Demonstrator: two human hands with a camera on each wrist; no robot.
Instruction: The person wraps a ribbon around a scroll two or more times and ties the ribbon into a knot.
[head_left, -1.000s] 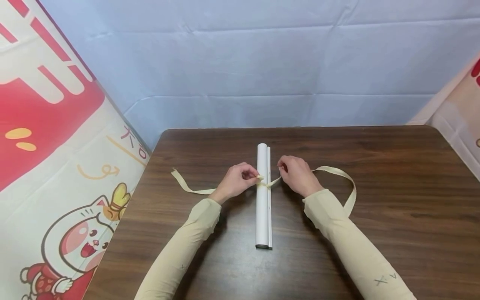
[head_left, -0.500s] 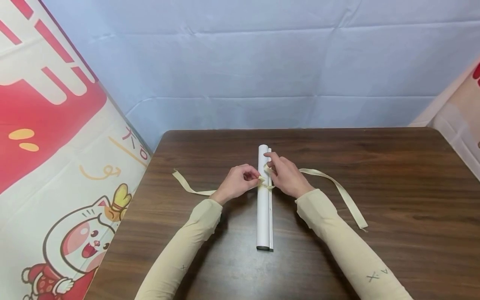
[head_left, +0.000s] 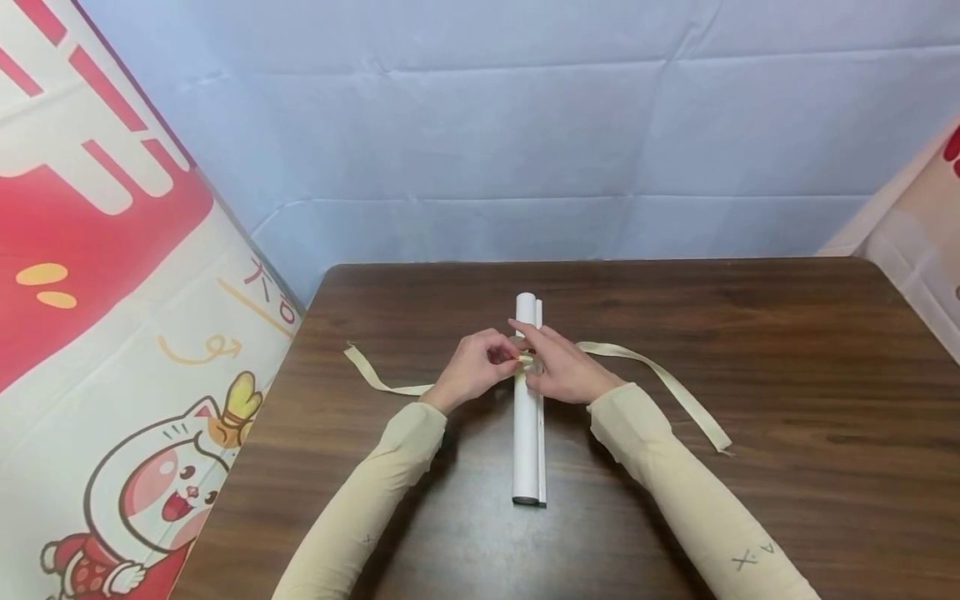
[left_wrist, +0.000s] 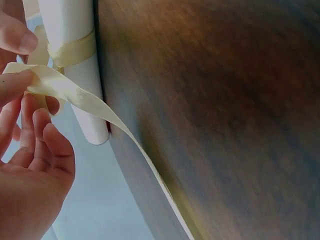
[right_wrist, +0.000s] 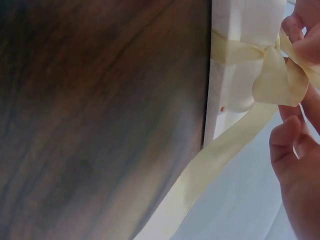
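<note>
A white rolled scroll (head_left: pixel 528 450) lies lengthwise on the wooden table, with a thin white rod (head_left: pixel 542 462) along its right side. A cream ribbon (head_left: pixel 678 393) runs round its middle. Just left of the roll, my left hand (head_left: pixel 474 367) pinches a folded part of the ribbon between thumb and fingers. My right hand (head_left: pixel 562 367) reaches over the roll, its index finger stretched above the ribbon and its thumb below; it holds the ribbon by a loop (right_wrist: pixel 275 82) close to the tied band (left_wrist: pixel 75 50). The fingers partly hide the crossing.
One ribbon tail (head_left: pixel 367 367) trails left on the brown table (head_left: pixel 787 358), the other to the right. A pale blue sheet (head_left: pixel 487 133) hangs behind the table. A printed cartoon cloth (head_left: pixel 157 333) hangs along the left side.
My right hand has moved left from beside the roll to over it, drawing the ribbon with it. The right tail has straightened out on the table. My left hand keeps its pinch.
</note>
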